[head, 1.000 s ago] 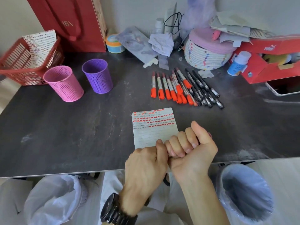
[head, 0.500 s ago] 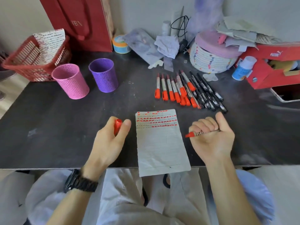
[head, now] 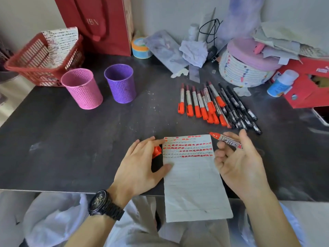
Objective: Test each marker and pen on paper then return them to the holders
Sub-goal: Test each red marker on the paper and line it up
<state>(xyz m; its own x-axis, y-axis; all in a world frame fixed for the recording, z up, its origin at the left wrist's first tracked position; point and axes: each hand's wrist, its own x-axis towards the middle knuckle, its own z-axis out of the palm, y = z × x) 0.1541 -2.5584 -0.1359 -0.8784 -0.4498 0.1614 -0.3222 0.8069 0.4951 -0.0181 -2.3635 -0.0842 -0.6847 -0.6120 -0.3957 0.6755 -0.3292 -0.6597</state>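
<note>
Marker (head: 227, 139), uncapped, lies across the fingers (head: 231, 136) of the right hand (head: 238, 163), its red tip pointing left over the top right corner of the paper (head: 194, 184). The hand is palm-up and turned inward, with the fingers loosely curled under the barrel and the thumb against it, so the hold is light rather than clenched. Black letters show on the white barrel.

Under the left hand (head: 140, 168) sits the red cap (head: 157, 152), tucked beneath the forefinger beside the paper's left edge. The forefinger tip and the thumb rest on that edge; the fingers are nearly straight, and whether they grip the cap I cannot tell. A black watch (head: 105, 205) is on the wrist.

Rows of red strokes fill the top of the lined paper, which lies on the dark table (head: 53, 139) with its lower end hanging past the near edge.

Behind the paper, to the right, lies a row of capped red markers (head: 199, 104), with black pens (head: 238, 109) just beside them, some overlapping. Well to the left stand a pink holder (head: 82, 89) and a purple holder (head: 121, 83), side by side and apart. A red basket (head: 26, 63) with a marked sheet stands behind the pink one.
</note>
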